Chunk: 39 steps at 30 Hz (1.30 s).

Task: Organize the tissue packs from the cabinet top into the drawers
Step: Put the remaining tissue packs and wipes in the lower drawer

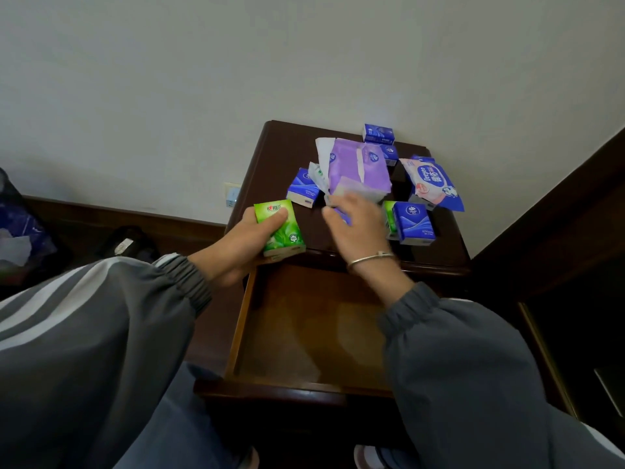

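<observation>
My left hand (233, 247) grips the green pack (282, 231), long axis away from me; the drawer (304, 333) lies just below it. My right hand (355, 228) blurs near the purple pack (358, 170), and I cannot tell its grip.

Left hand (236, 247): grips a green pack (280, 228), thumb across its face, at the front left edge of the cabinet top (287, 147).
Right hand (355, 225): blurred, fingers bent over the top, just in front of the purple pack (358, 170); whether it holds something cannot be told.
Bracelet (370, 258): on the right wrist.
Blue packs (414, 221): scattered around the purple pack.
Wipes (433, 181): at the right side of the top.
Drawer (304, 333): pulled out, below both hands.
</observation>
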Tool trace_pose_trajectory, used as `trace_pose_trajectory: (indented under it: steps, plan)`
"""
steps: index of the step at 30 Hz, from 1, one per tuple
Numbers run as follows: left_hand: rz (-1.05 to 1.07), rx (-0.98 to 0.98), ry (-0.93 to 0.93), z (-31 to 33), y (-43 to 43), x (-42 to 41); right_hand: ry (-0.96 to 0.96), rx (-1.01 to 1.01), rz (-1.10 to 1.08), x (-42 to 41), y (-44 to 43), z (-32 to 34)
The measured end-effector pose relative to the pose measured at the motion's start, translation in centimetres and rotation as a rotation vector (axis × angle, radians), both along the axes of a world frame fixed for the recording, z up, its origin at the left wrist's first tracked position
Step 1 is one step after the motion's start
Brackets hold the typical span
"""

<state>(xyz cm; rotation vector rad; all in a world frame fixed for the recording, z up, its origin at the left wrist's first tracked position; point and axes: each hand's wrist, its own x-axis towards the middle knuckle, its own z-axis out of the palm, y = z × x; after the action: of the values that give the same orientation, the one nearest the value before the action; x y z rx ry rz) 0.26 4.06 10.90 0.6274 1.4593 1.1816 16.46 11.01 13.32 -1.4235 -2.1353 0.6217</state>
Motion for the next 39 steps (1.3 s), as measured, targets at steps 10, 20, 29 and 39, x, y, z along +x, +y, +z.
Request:
trace_pose_trajectory:
  steps: [10,20,29,39]
  plan:
    - [-0.042,-0.05,0.114,0.4,0.2,0.1,-0.137,-0.169,-0.395,8.5,6.3,-0.8]
    - [-0.085,-0.068,0.092,0.2,0.3,-0.6,0.283,-0.26,-0.276,2.7,5.5,0.4]
    - [-0.103,-0.041,0.071,-0.3,0.1,-0.9,-0.058,-0.276,-0.316,-0.4,5.1,-1.4]
    - [-0.062,0.024,0.076,-0.4,-0.7,-0.6,0.123,-0.378,-0.3,-0.1,5.1,-1.4]
